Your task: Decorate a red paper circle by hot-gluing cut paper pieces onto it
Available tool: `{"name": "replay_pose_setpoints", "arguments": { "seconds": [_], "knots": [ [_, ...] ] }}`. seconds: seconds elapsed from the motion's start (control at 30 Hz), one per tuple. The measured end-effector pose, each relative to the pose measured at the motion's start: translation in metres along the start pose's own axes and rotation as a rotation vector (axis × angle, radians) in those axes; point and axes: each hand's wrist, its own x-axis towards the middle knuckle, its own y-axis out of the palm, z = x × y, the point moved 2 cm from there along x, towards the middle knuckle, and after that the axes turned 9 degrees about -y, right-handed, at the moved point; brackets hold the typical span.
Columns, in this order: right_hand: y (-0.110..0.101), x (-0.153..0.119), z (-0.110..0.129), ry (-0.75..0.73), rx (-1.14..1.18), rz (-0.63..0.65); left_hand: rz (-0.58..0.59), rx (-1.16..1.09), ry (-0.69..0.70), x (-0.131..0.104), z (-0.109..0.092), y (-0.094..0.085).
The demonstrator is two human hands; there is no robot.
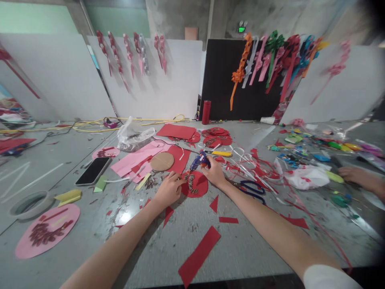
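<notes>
In the head view, a red paper circle (202,188) lies on the table with small brown seed-like pieces (192,185) stuck on it in a curved line. My right hand (214,171) is wrapped round a blue glue gun (198,160), its nozzle pointing down at the top of that line. At the circle's left edge, my left hand (170,188) has its fingers curled together; whatever they pinch is too small to make out. Just left of it lies a small pile of loose seed-like pieces (151,182). Behind the left hand is a round cardboard disc (162,161).
Dark-blue-handled scissors (252,188) lie beside my right forearm, near tangled ribbons (258,170). A yellow cutter (221,153), a phone (93,171), a tape roll (31,204) and a decorated pink oval (48,230) lie around. Another person's hand (361,178) is at right.
</notes>
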Motion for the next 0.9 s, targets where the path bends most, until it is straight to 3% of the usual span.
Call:
{"name": "replay_pose_setpoints", "arguments": {
  "seconds": [0.47, 0.9],
  "knots": [
    [-0.0013, -0.0001, 0.0014, 0.014, -0.008, 0.008, -0.023, -0.050, -0.040, 0.0000, -0.0009, -0.0019],
    [-0.0020, 0.0007, 0.0034, 0.006, 0.002, 0.013, 0.035, -0.026, -0.038, 0.0002, 0.0012, 0.0000]
  ]
}}
